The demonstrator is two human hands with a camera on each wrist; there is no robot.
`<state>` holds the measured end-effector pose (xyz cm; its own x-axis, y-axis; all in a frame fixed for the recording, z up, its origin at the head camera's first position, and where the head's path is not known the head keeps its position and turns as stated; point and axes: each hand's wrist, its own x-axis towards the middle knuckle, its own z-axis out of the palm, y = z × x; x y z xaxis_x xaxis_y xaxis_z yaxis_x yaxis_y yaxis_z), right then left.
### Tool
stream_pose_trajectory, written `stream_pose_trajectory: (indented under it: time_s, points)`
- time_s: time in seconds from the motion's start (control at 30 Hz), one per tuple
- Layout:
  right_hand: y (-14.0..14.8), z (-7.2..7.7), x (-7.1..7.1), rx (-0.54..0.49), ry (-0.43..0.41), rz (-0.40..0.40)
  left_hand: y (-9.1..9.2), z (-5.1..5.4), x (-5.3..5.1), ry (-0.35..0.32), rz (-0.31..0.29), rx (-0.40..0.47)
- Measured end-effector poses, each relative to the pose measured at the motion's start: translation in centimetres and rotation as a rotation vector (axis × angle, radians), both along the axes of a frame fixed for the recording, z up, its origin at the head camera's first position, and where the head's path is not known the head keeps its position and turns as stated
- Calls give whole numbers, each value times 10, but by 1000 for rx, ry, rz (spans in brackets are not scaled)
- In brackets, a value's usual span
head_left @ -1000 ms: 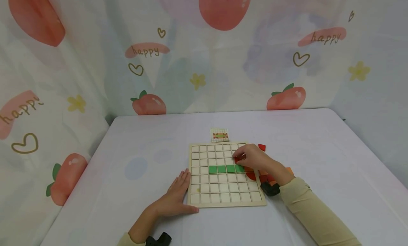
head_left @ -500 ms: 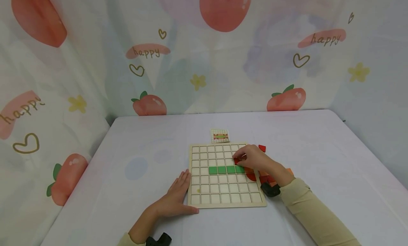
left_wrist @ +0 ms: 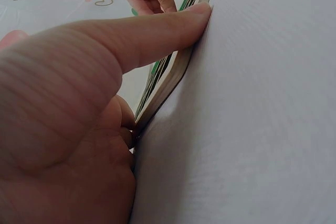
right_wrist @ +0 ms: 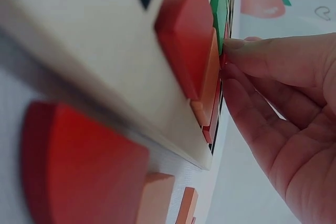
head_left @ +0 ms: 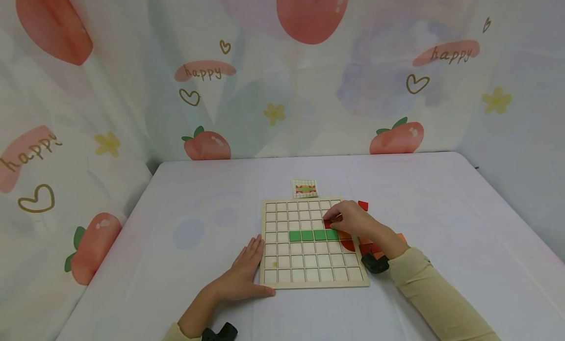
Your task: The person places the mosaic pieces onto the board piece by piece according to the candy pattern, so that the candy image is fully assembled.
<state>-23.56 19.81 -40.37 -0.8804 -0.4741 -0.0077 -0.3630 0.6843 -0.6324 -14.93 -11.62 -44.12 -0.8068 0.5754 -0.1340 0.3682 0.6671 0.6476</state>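
"So, what had just changed?"
"Hardly anything; over that last second I watched the right hand (head_left: 353,219) keep its pinch on a red piece (head_left: 327,224), on the board (head_left: 309,285) nearer the right edge, just beyond the row of green squares (head_left: 307,235). I judged that piece not yet settled."
"And the left hand (head_left: 243,271)?"
"Fingers straight, it rested against the board's left edge, thumb at the near-left corner."
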Motion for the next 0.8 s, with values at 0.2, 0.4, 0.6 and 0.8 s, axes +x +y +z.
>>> stream_pose_trajectory:
  time_s: [0.2,0.4,0.6,0.8]
  points:
    - [-1,-1,0,20,-3,-21,0,0,0,0,-3,-2]
    - [1,0,1,-4,0,-42,0,0,0,0,-5,-3]
    - [15,6,6,-9,18,-107,0,0,-1,0,-5,-9]
    - [31,9,10,3,26,-164,0,-1,-1,3,-5,-6]
